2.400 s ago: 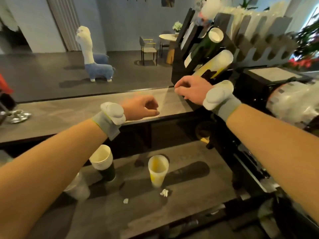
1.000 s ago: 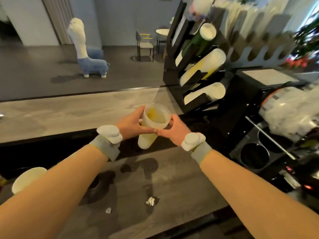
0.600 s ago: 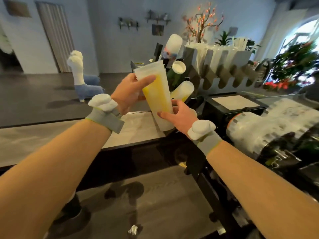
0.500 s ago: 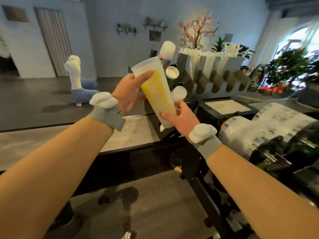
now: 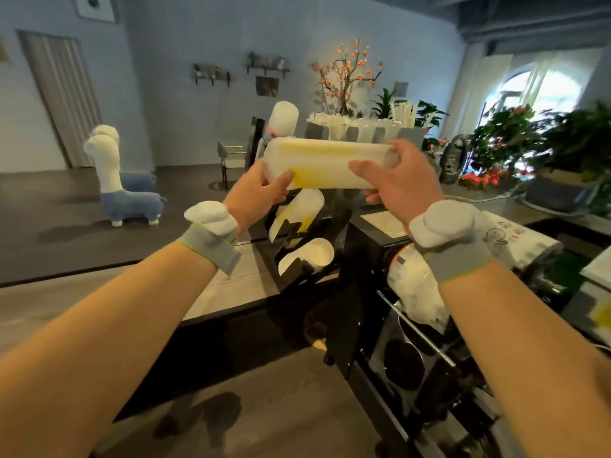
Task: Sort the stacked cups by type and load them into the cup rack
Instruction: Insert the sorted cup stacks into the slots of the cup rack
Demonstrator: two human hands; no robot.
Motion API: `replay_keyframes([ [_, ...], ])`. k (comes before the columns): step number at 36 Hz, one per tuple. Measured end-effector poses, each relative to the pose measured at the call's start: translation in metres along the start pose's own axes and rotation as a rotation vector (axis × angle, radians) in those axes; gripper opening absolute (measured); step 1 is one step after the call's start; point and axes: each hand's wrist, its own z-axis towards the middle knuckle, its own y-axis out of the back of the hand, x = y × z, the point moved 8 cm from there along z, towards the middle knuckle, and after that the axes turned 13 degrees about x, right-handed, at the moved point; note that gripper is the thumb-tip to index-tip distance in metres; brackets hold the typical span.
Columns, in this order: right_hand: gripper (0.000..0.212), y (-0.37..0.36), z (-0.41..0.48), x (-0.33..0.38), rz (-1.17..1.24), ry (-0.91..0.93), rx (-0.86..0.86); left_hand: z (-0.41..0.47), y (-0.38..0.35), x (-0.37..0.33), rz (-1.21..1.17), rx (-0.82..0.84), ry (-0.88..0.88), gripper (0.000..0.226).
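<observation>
I hold a stack of frosted plastic cups with yellow print [image 5: 325, 163] lying level in front of me, above the black cup rack [image 5: 291, 236]. My left hand [image 5: 256, 196] grips its wide end at the left. My right hand [image 5: 400, 183] grips its narrow end at the right. Below the stack, the rack holds a yellow-printed cup stack [image 5: 297, 209] and a white cup stack [image 5: 309, 256]. Another white cup stack [image 5: 282, 117] pokes up from the rack's top behind.
A black sealing machine with a film roll [image 5: 515, 239] stands at the right, round cup holes [image 5: 405, 361] below it. Straws and a grey holder [image 5: 357, 130] sit behind the rack. The wooden counter [image 5: 99, 299] runs left; a lower worktop [image 5: 281, 408] lies below.
The yellow-printed stack was lifted from the lower worktop with both hands, raised to the rack and tipped from upright to level. My view rose with it.
</observation>
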Motion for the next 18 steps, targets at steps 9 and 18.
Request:
replay_keyframes([
  [9,0.079,0.028,0.01,0.016,-0.134,0.021,-0.111,0.022,-0.026,0.001,0.39,0.034,-0.044,0.094],
  [18,0.061,0.031,0.022,0.024,-0.311,0.079,-0.099,0.045,-0.042,0.002,0.589,0.082,-0.022,0.076],
])
